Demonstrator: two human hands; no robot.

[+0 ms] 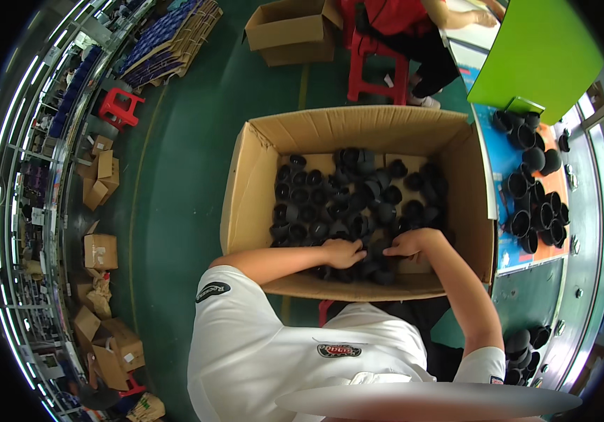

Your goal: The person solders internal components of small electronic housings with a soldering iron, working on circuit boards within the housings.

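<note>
A large open cardboard box (358,287) stands right in front of me. Many small black cup-shaped parts (309,213) lie loosely over its bottom, some with their hollow side up and others tipped over. Both my arms reach in over the near wall. My left hand (344,254) is closed among the parts near the middle of that wall, its curled fingertips on a black cup-shaped part. Just to the right, my right hand (414,243) is bent down with its fingers closed on another dark part, mostly hidden under them.
On my right, a table (509,257) holds more black cups (520,224) beside an upright green panel (541,60). Ahead, a co-worker in red (397,17) sits near a red stool (378,70) and another open box (295,32). Shelving and cartons (101,251) line the left.
</note>
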